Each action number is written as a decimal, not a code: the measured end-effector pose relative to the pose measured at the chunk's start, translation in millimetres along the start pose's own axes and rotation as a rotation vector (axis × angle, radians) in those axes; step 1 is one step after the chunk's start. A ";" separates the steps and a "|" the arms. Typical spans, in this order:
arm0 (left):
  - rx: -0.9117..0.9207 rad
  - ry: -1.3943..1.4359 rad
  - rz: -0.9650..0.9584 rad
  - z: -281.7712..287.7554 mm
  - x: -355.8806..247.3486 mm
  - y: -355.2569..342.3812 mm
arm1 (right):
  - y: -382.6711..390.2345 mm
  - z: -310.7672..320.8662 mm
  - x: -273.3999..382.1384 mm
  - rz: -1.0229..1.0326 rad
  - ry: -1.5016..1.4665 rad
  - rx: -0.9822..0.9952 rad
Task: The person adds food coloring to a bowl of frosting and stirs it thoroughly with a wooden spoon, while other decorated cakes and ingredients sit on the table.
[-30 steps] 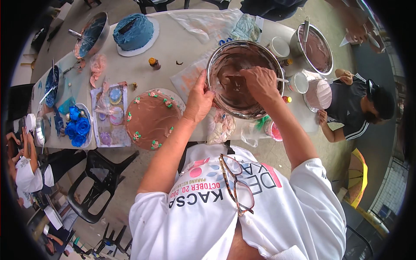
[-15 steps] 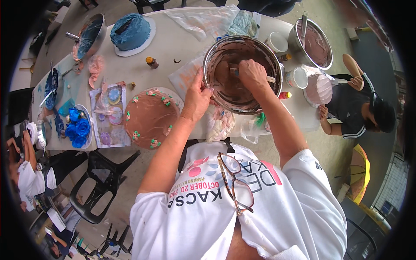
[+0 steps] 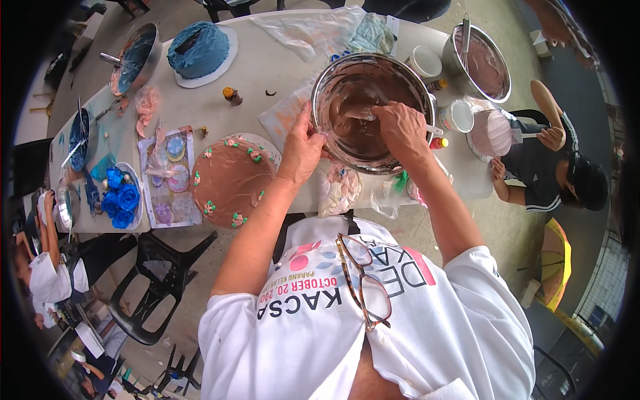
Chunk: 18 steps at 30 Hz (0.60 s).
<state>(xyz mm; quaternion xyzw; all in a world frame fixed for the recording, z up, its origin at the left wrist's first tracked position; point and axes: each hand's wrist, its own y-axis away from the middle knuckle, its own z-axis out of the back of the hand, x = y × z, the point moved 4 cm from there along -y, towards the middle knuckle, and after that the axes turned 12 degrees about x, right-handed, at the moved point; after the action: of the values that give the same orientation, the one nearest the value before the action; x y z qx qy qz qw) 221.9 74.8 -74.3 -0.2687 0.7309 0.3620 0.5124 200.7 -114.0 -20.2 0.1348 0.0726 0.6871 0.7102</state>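
Note:
A metal mixing bowl (image 3: 420, 85) with brown frosting (image 3: 341, 119) inside stands at the near edge of the table. My left hand (image 3: 303, 145) grips the left rim of the bowl, fingers up along its outside. Over the bowl, my right hand (image 3: 403, 130) is closed around a spatula (image 3: 363, 112). Its blade, coated in frosting, points left into the bowl, and the pale end of its handle pokes out to the right of my hand. Left of my left forearm sits a round brown frosted cake (image 3: 232, 179) with small pink and green flowers around its edge.
A blue cake (image 3: 197, 53) stands at the back left. Blue roses (image 3: 121, 200) fill a white dish at left. Another bowl (image 3: 505, 70) with a whisk is at the far right. White tubs (image 3: 458, 117) flank my bowl. A co-worker (image 3: 543, 160) holds a pale pink cake (image 3: 491, 135).
My right hand has shifted slightly right and down in the bowl, turning the spatula and bringing its frosted blade up. My left hand stays on the rim.

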 end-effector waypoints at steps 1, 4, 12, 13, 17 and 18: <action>-0.002 0.024 0.001 -0.7 0.0 -0.4 | 0.0 -2.8 0.8 -0.003 0.000 0.000; -0.006 0.042 -0.010 -1.7 6.3 -3.4 | -5.7 -34.3 3.2 0.071 0.046 0.123; -0.018 0.043 -0.017 6.5 18.7 -4.0 | -3.7 6.0 -8.8 -0.087 -0.090 0.124; -0.020 0.026 -0.024 4.4 18.0 -5.2 | -6.5 1.2 -18.3 -0.097 -0.086 0.123; 0.007 0.059 0.006 -5.0 4.1 -4.6 | -30.5 -40.0 -50.7 -0.231 -0.109 0.260; 0.010 0.045 0.024 -3.7 3.5 -4.1 | -36.0 -42.1 -50.2 -0.239 -0.166 0.234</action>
<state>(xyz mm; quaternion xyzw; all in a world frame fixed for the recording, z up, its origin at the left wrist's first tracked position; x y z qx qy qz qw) 221.8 69.3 -77.8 -0.2654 0.7471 0.3585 0.4929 220.7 -160.8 -75.0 0.2632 0.1086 0.5711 0.7699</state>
